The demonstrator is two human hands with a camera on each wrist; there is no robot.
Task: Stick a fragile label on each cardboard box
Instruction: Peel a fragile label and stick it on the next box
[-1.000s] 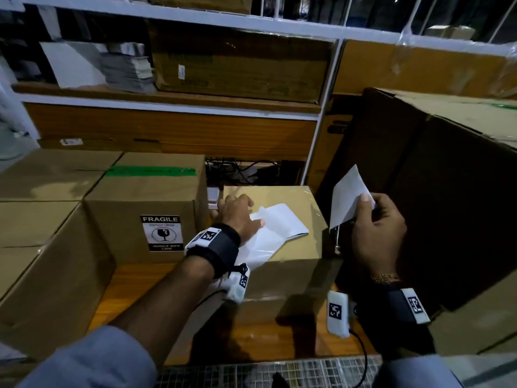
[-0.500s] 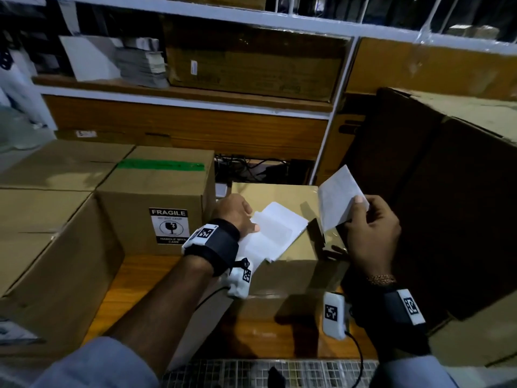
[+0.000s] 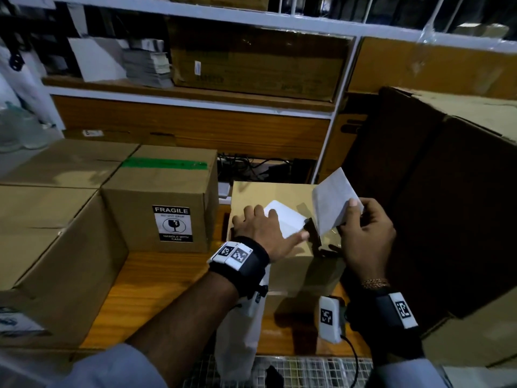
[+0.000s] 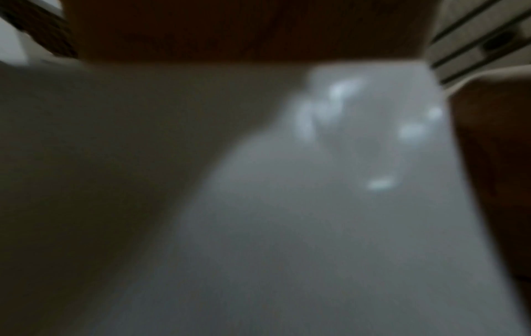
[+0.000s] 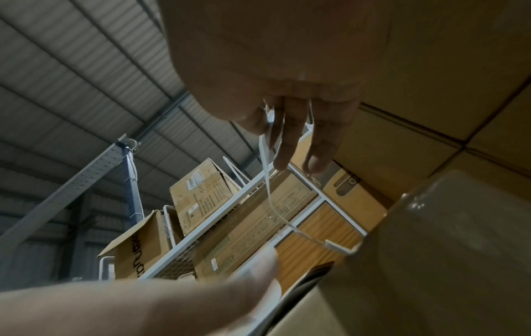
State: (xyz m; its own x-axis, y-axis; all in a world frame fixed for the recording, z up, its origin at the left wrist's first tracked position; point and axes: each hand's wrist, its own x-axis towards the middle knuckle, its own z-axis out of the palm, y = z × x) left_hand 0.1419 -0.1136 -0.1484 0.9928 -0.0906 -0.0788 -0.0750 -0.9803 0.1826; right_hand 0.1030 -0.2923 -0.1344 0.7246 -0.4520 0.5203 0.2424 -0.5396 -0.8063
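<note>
Left hand flat on glossy backing sheet, right hand pinching curled label

Dim light over an orange-brown wooden counter, with a wire mesh grille along its near edge. Behind it rises a white metal-framed shelving unit with wooden shelf boards, black cables tangled in the gap beneath. Overhead, a grey corrugated metal roof and a pale steel column.
</note>
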